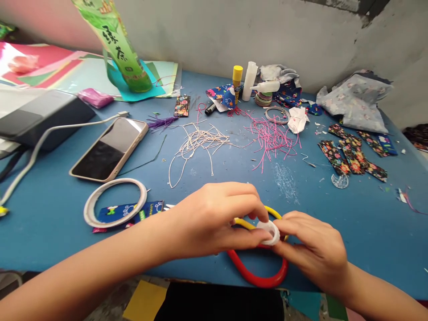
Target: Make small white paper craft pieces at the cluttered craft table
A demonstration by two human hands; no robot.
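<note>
Pinching from both sides, the left hand [217,218] and right hand [314,245] hold a small white ring [276,237] above the scissors [257,281], near the front of the bench [374,232]. The left grip is narrow at its 9 o'clock side, thumb against the rim; the right grip closes on it from 3 o'clock. Uneven squeezing could bend the thin-looking wall or make it spring free, perhaps into the handle loops or over the edge at 6 o'clock. The red loop lies close to that edge, so a wrist might nudge the scissors off. At 9 o'clock, a sweeping left forearm could drag the tape roll [89,207]. Toward 12 o'clock, loose pink cords [270,138] might snag fingers reaching forward.
</note>
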